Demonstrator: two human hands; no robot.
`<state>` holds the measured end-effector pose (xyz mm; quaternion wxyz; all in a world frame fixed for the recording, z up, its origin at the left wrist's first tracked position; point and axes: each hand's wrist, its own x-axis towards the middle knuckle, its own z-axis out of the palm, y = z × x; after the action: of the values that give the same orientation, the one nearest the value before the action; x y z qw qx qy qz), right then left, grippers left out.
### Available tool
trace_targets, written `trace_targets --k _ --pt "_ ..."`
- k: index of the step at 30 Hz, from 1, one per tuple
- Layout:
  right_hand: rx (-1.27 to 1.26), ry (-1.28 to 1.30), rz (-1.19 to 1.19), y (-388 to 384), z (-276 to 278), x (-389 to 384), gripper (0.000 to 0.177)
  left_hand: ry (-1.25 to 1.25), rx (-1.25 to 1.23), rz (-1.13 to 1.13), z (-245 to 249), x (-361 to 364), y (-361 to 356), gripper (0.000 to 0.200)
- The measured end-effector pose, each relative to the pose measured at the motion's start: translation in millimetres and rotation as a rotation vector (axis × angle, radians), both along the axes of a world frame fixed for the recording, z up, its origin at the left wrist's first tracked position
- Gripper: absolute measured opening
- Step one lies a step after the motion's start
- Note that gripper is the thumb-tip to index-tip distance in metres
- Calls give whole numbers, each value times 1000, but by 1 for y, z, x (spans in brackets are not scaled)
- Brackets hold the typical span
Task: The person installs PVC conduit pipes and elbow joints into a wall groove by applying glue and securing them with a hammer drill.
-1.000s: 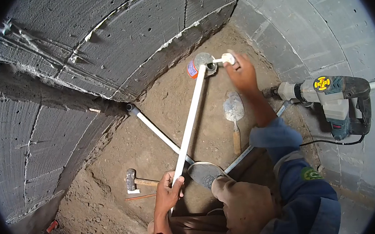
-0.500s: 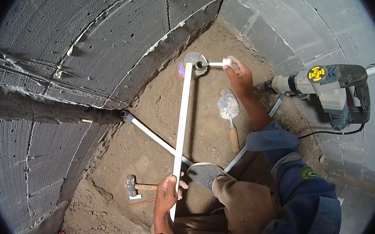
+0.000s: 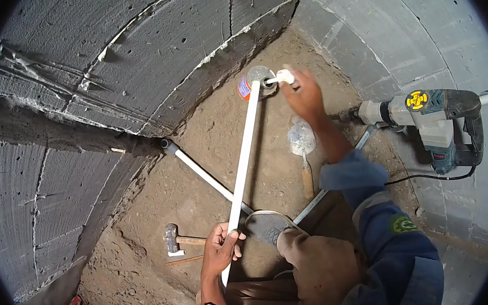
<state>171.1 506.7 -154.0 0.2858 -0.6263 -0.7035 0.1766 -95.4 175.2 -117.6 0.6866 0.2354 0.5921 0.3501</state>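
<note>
My left hand (image 3: 222,252) is wrapped round the lower part of a long white pipe (image 3: 246,152). The pipe's far end lies over the rim of a small round can (image 3: 244,87) with a colored label. My right hand (image 3: 304,92) pinches the white cap (image 3: 285,77) of an applicator, whose thin stem reaches into the can's round opening. What is on the stem's lower end is hidden inside the can. A trowel (image 3: 303,141) with a wooden handle lies on the dirt beside my right forearm.
A hammer (image 3: 173,238) lies left of my left hand. Another white pipe (image 3: 205,175) crosses the dirt under the held one. A rotary hammer drill (image 3: 432,110) with a black cable is at the right. Block walls (image 3: 178,59) meet behind the can.
My right hand has moved left, bringing the white cap closer to the can, and less of the stem shows. My left hand still holds the pipe. The view has shifted slightly.
</note>
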Motion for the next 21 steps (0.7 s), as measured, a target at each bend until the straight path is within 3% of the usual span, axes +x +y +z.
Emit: trace_targets --k 1,3,5,7,13,17,19,21 --pt "-2 -2 0 -7 10 3 47 -10 -21 -1 1 0 1 23" --pt "130 328 -48 -16 24 9 47 -21 -42 -12 0 0 2 23" --pt "109 445 -72 -19 23 12 46 -22 -36 -17 0 1 2 29" --pt "-73 682 -64 -22 23 11 43 -27 -36 -37 1 1 4 32" --pt "-112 759 -148 -23 -5 17 40 -56 -20 -70 6 -1 5 42" --pt "-118 656 -235 -21 -10 24 43 -97 -26 -54 7 -3 3 45" --pt "122 248 -147 -14 -12 22 46 -80 -13 -57 6 -4 2 43" --pt "94 119 -96 -9 -10 16 47 -62 0 -56 4 -3 0 40"
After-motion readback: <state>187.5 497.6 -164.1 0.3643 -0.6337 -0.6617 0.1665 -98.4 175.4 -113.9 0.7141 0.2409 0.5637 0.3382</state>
